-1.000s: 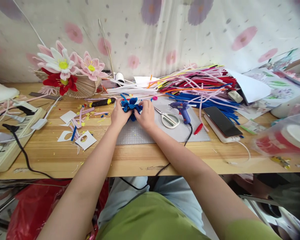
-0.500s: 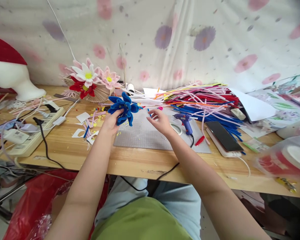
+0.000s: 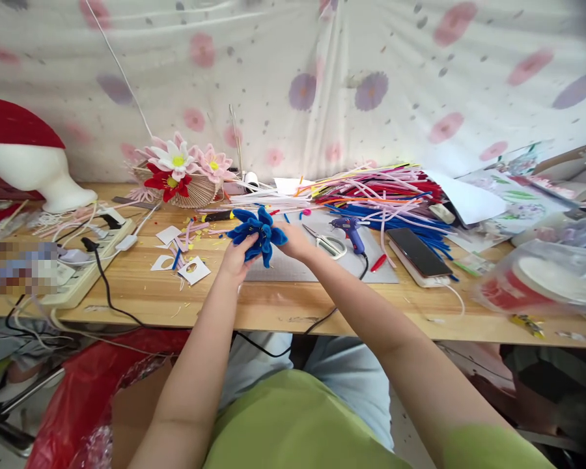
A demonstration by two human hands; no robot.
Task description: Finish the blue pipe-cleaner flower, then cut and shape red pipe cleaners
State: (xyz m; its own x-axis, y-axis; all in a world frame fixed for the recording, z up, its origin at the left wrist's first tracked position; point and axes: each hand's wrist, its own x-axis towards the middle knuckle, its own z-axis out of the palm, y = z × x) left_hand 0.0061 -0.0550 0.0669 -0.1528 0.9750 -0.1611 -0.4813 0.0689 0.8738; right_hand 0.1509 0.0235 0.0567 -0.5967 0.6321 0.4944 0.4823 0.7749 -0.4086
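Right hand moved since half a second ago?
Yes, leftward: the right hand then covered most of the scissors, now exposed, and is at the blue flower.

A blue flower (image 3: 258, 236) hides the right hand (image 3: 295, 241)'s fingers. At the counter (image 3: 161, 303)'s left end, pixelation obscures an item (image 3: 17, 268); a mannequin head (image 3: 24, 163) is cut off.

Bright, diffuse light from a source out of view makes the floral curtain (image 3: 254, 71) behind the hot glue gun (image 3: 353, 236) glow pale; shadows on the wooden table (image 3: 283, 301) around it are faint. The gun is fairly crisp. Left of it, the blue chenille flower (image 3: 265, 236) darkens between its petals. Well right of it, the plastic-wrapped cup (image 3: 537, 283) looks stretched and smeared; far left, a mosaic patch (image 3: 17, 268) hides detail.
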